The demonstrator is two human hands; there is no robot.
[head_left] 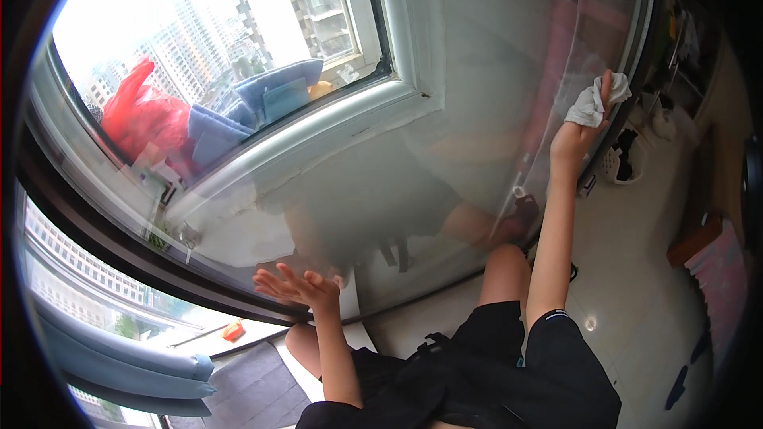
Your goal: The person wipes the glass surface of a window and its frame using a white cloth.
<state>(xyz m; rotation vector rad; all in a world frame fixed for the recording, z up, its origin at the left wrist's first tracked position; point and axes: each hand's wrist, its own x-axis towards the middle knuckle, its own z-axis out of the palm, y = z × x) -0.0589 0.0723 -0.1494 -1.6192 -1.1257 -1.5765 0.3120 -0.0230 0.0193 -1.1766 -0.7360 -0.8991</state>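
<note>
A large glass panel (477,143) stands in front of me, with faint reflections of a body across it. My right hand (579,139) reaches up to the panel's right-hand edge. It grips a crumpled white cloth (590,105) against the surface there, one finger pointing upward past the folds. Low on the left, my left hand (302,286) is raised near the bottom of the glass, empty with its fingers spread. Whether its fingertips touch the glass I cannot tell.
Beyond the glass are a red plastic bag (147,115), blue cloths (270,89) and a window frame (413,95). A grey-blue curtain (119,357) hangs at left above a grey mat (250,388). To the right are a white basket (624,160) and dark slippers (677,388).
</note>
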